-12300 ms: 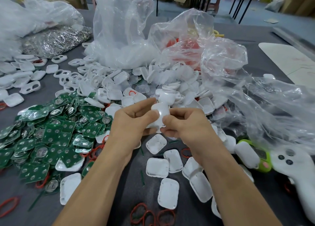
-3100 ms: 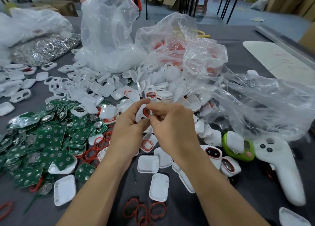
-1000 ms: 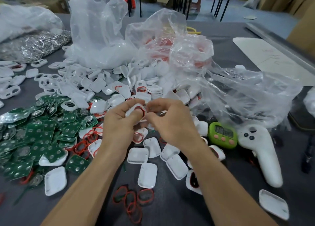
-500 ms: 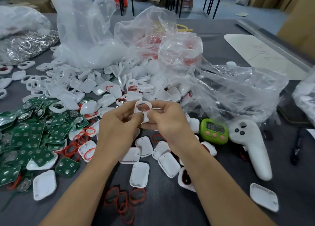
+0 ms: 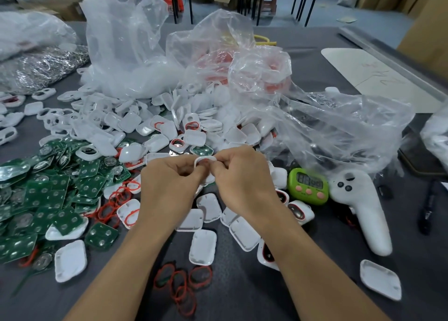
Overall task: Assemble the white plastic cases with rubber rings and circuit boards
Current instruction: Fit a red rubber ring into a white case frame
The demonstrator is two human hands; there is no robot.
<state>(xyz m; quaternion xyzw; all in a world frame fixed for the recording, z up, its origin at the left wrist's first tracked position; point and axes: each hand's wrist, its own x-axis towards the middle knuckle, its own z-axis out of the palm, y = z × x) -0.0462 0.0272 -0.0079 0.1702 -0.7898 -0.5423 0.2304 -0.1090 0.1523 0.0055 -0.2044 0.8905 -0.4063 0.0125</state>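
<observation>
Both hands meet above the grey table (image 5: 315, 286), just in front of the big heap of white parts. The left hand (image 5: 169, 186) and the right hand (image 5: 242, 183) pinch one white case (image 5: 202, 160) between curled fingers and thumbs, so it hangs in the air between the fingertips. A bit of red, probably a rubber ring (image 5: 206, 162), shows in its opening. I think the step here is to seat this ring in the case. The ring looks thin and elastic, so if it is pressed on one side only it may twist or spring out. It would then fall among the loose rings (image 5: 180, 282) and the case halves (image 5: 202, 246) lying under the hands, where it is hard to find. The case is small and smooth and could slip from such a light pinch. The fingers hide most of it, so I cannot tell if the ring sits fully. If not, a circuit board from the green pile (image 5: 48, 194) at the left may not lie flat later.
</observation>
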